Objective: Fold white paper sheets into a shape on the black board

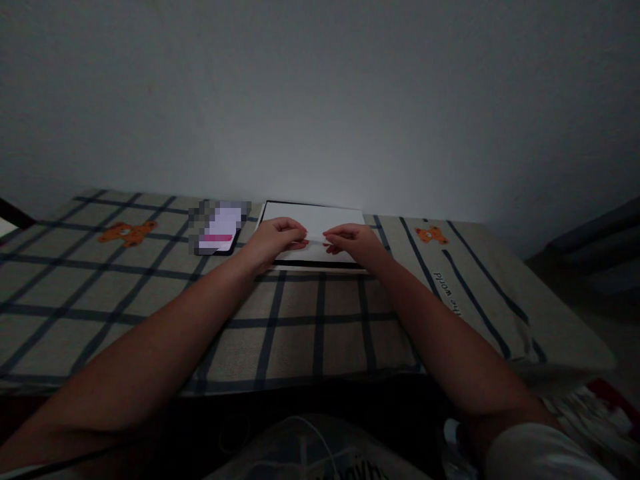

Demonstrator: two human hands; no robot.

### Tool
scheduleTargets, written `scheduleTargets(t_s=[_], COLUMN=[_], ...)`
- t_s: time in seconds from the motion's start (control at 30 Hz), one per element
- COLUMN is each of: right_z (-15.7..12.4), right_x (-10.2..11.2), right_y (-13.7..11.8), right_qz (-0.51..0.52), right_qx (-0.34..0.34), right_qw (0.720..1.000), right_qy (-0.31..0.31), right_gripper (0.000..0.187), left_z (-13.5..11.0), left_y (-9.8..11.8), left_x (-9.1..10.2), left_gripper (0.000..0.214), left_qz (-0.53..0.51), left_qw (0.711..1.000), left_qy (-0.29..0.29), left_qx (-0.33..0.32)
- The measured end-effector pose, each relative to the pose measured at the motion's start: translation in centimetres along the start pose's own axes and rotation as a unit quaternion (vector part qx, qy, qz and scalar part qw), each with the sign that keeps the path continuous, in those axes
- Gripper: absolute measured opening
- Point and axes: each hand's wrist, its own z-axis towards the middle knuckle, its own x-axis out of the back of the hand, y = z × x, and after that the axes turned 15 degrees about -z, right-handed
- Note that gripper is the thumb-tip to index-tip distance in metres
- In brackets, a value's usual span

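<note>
My left hand (280, 238) and my right hand (356, 241) face each other above a flat white panel with a dark border (320, 215). Between their fingertips stretches a small, thin, pale strip (315, 239), faint against the white behind it. Each hand is closed in a pinch on one end of it. Whether the strip is paper, film or tape I cannot make out. The panel lies flat on the tablecloth, partly covered by both hands.
A checked tablecloth (300, 327) with printed orange bears covers the table, which stands against a pale wall (320, 100). Left of the panel lies a phone (223, 230) with its screen lit and partly blurred out. White and red items (595, 413) sit below the table's right edge.
</note>
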Motion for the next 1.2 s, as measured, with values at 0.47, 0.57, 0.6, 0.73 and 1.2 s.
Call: scheduleTargets(t_s=[0.47, 0.57, 0.6, 0.73, 1.2], right_z=[0.2, 0.2, 0.1, -0.1, 0.0], right_x=[0.8, 0.9, 1.0, 0.8, 0.8], right_y=[0.6, 0.4, 0.4, 0.2, 0.2], right_qz=[-0.003, 0.001, 0.004, 0.008, 0.058], right_qx=[0.014, 0.02, 0.024, 0.036, 0.046], right_qw=[1.0, 0.999, 0.999, 0.996, 0.996], right_qy=[-0.02, -0.032, -0.041, -0.078, -0.048], right_gripper=[0.029, 0.027, 0.026, 0.024, 0.036], left_z=[-0.3, -0.3, -0.3, -0.7, -0.9], left_y=[0.2, 0.2, 0.2, 0.3, 0.4], left_x=[0.1, 0.2, 0.2, 0.1, -0.1], left_gripper=[0.02, 0.019, 0.021, 0.027, 0.022], left_qz=[0.084, 0.1, 0.107, 0.17, 0.2], left_qw=[0.996, 0.994, 0.993, 0.977, 0.975], left_qy=[-0.024, -0.045, -0.057, -0.126, -0.088], left_qx=[0.037, 0.02, 0.01, 0.005, 0.035])
